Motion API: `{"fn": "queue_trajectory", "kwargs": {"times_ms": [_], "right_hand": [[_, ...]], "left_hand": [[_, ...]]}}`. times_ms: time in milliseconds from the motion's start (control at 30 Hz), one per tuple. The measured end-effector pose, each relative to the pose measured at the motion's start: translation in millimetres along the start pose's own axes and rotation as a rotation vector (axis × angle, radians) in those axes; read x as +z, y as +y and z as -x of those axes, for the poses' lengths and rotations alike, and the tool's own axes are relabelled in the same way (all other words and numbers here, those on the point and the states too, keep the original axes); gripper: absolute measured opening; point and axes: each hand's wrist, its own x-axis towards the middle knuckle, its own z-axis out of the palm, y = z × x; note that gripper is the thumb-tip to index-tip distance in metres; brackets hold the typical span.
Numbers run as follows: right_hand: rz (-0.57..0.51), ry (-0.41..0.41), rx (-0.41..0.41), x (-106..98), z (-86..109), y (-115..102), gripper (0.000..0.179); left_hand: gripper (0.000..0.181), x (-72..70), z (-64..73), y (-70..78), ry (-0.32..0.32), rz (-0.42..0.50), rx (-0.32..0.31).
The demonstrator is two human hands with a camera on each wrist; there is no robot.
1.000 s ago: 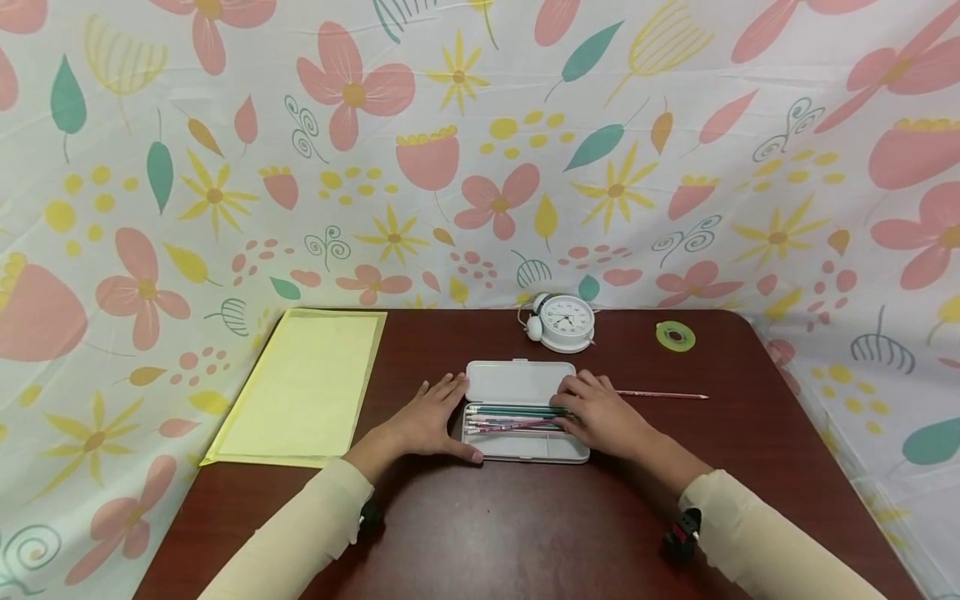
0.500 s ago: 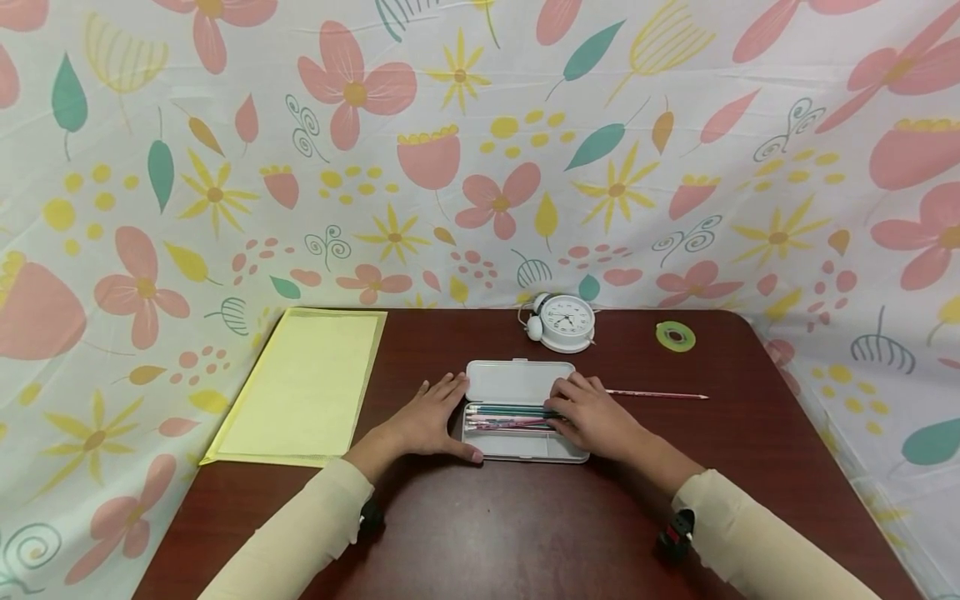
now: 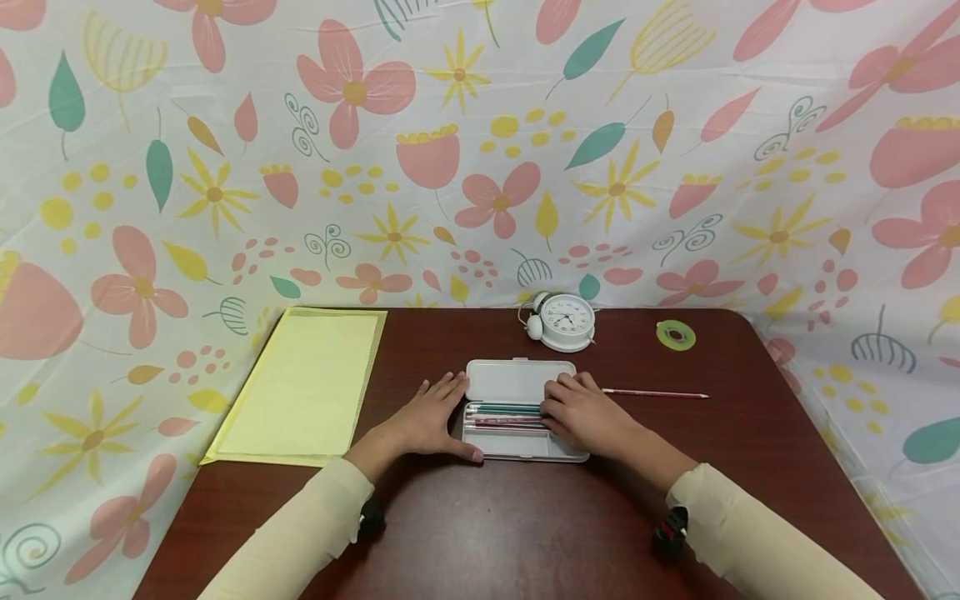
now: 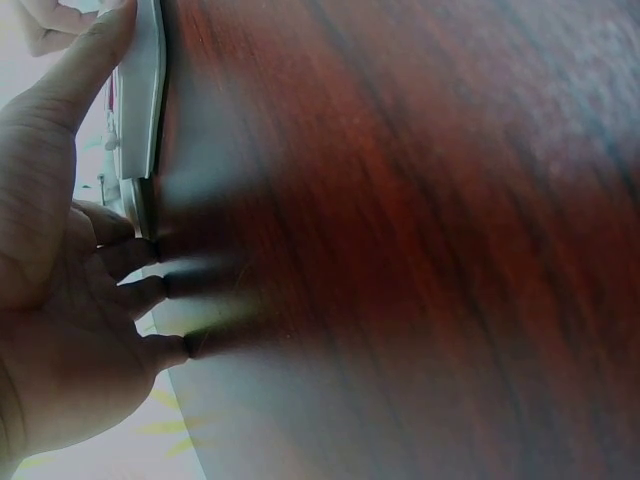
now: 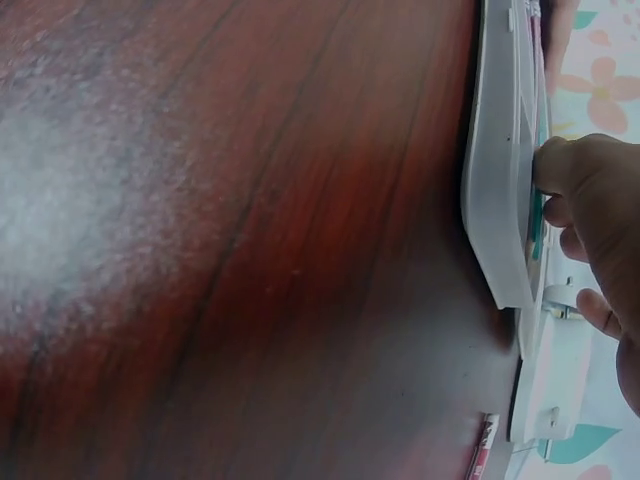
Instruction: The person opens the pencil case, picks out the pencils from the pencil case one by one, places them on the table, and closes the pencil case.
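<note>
A white pencil case (image 3: 510, 446) lies opened flat on the table, its lid (image 3: 506, 382) folded back. Several pencils (image 3: 504, 417), teal and pink, lie side by side in its rear compartment. My left hand (image 3: 427, 418) rests against the case's left end, fingers extended and thumb at the front corner. In the left wrist view, that thumb touches the case's rim (image 4: 145, 110). My right hand (image 3: 588, 414) reaches over the case's right part, with bent fingers and thumb at the pencils, seemingly pinching one. The pencils' right ends are hidden beneath it.
A loose red-patterned pencil (image 3: 663, 394) lies right of the case. Behind are a white alarm clock (image 3: 567, 323) and a green tape roll (image 3: 676, 335). A yellow mesh folder (image 3: 303, 387) lies at left. A floral curtain (image 3: 480, 167) borders the table (image 3: 480, 525).
My right hand has slid left along the pencils. A pink pencil that slanted across the others now lies level with them. My left hand and the case stay put.
</note>
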Motion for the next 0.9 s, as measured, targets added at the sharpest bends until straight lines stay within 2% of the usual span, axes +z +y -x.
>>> {"fn": "queue_trajectory", "kwargs": {"times_ms": [133, 367, 633, 900], "right_hand": [[0.038, -0.002, -0.006, 0.2, -1.5, -0.7, 0.01], [0.032, 0.027, -0.005, 2.9, -1.0, -1.9, 0.01], [0.07, -0.007, -0.005, -0.2, -6.0, -5.1, 0.012], [0.098, -0.006, -0.021, -1.9, -9.8, -8.2, 0.012]], "left_hand": [[0.141, 0.0, 0.4, 0.3, 0.002, 0.002, 0.004], [0.14, 1.6, 0.4, -0.4, 0.007, -0.003, 0.007], [0.14, 3.1, -1.0, -1.6, 0.006, -0.007, -0.001], [0.14, 2.7, -1.2, -2.2, 0.003, -0.005, 0.0]]}}
